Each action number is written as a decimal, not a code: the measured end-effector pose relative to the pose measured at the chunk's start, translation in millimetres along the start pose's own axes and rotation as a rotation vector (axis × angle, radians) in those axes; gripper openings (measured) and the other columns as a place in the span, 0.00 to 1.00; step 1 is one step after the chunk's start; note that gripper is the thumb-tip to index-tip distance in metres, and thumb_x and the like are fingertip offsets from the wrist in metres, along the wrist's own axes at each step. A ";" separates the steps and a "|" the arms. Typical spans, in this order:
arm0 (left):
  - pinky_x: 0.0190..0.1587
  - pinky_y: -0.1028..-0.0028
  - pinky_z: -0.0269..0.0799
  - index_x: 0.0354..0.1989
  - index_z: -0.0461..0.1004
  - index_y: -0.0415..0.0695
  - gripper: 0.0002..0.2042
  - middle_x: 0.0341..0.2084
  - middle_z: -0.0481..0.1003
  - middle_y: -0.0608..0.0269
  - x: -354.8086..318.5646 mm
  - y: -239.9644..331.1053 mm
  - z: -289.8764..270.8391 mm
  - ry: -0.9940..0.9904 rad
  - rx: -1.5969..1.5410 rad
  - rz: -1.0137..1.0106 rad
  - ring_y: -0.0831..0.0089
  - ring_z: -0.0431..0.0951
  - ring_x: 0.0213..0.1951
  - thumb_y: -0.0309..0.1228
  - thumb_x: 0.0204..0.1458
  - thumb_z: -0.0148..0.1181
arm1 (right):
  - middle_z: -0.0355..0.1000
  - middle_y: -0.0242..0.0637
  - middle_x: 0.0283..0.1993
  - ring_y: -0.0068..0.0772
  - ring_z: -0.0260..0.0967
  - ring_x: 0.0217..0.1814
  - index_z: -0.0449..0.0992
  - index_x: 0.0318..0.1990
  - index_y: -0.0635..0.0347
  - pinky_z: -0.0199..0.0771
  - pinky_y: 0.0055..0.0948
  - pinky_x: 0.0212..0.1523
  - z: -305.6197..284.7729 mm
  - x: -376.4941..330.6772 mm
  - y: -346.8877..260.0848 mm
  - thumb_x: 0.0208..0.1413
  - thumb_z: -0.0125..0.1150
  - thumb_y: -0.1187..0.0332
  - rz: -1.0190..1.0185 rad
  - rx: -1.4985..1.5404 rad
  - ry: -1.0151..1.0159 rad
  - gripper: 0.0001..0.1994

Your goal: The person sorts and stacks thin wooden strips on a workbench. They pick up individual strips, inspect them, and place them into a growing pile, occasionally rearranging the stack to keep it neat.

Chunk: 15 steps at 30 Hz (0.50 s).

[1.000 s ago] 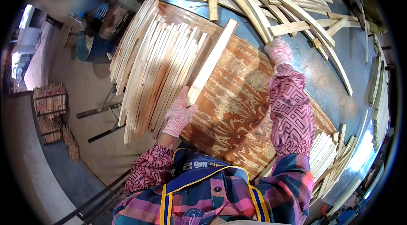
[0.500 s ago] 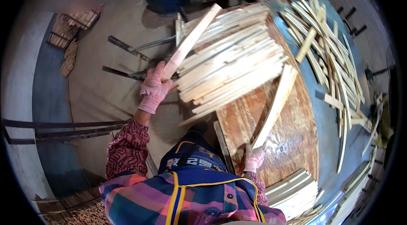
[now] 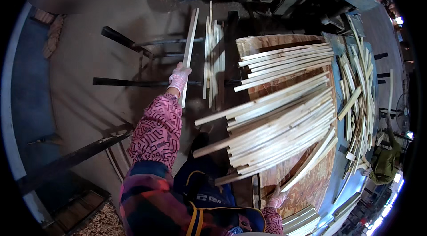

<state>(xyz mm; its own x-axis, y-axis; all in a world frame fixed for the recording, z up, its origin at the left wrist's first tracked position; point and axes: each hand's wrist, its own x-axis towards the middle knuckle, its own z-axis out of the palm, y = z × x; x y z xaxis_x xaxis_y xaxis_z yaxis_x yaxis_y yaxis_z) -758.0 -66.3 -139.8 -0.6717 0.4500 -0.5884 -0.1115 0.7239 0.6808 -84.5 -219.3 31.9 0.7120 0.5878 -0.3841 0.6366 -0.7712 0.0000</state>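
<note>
Head view is showing the left hand (image 3: pixel 179 78) clamping a pale wooden slat (image 3: pixel 190 45) over a metal rack (image 3: pixel 147 80) beside stacked slats (image 3: pixel 213 54), likely placing it, while the right hand (image 3: pixel 276 200) is resting half-curled against the plywood table (image 3: pixel 311 187).

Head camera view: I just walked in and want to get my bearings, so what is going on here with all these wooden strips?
A person in patterned sleeves and knit gloves is handling thin wooden slats. The left hand grips one slat and holds it over a dark metal rack, beside a few slats standing there. The right hand rests low on a plywood worktable, by a big fanned pile of slats. More loose slats lie beyond.
</note>
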 end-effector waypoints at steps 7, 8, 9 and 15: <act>0.60 0.65 0.64 0.71 0.57 0.50 0.33 0.59 0.72 0.48 79.3 -7.3 68.3 -0.174 0.255 -0.013 0.49 0.72 0.59 0.46 0.57 0.51 | 0.65 0.56 0.60 0.52 0.69 0.56 0.55 0.71 0.64 0.69 0.43 0.55 2.9 -19.1 -10.7 0.56 0.63 0.56 -0.058 0.206 0.007 0.39; 0.60 0.65 0.65 0.71 0.57 0.50 0.32 0.58 0.72 0.47 87.7 -6.5 78.5 -0.183 0.225 -0.051 0.48 0.72 0.59 0.47 0.57 0.50 | 0.65 0.56 0.60 0.51 0.69 0.57 0.55 0.71 0.63 0.69 0.42 0.56 4.9 -19.4 -11.9 0.56 0.63 0.56 -0.054 0.182 0.010 0.39; 0.60 0.65 0.65 0.71 0.57 0.51 0.33 0.59 0.72 0.49 95.0 -7.8 85.3 -0.218 0.214 -0.053 0.49 0.72 0.59 0.48 0.58 0.48 | 0.66 0.55 0.60 0.50 0.69 0.57 0.55 0.71 0.63 0.69 0.41 0.56 5.7 -19.9 -11.4 0.56 0.63 0.56 -0.049 0.158 0.013 0.38; 0.61 0.61 0.66 0.68 0.61 0.51 0.33 0.59 0.71 0.48 147.2 -30.6 83.8 -0.221 0.727 0.305 0.49 0.71 0.59 0.55 0.57 0.48 | 0.71 0.49 0.57 0.42 0.70 0.54 0.58 0.70 0.60 0.71 0.36 0.54 -2.5 -18.4 -11.8 0.57 0.64 0.59 0.018 0.264 -0.060 0.35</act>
<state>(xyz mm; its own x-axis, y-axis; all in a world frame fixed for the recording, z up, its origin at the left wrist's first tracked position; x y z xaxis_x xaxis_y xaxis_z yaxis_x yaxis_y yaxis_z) -792.1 21.7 -283.7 -0.4276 0.7199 -0.5467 0.6070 0.6768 0.4164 -104.3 -220.5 41.3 0.6984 0.5642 -0.4403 0.5191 -0.8229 -0.2310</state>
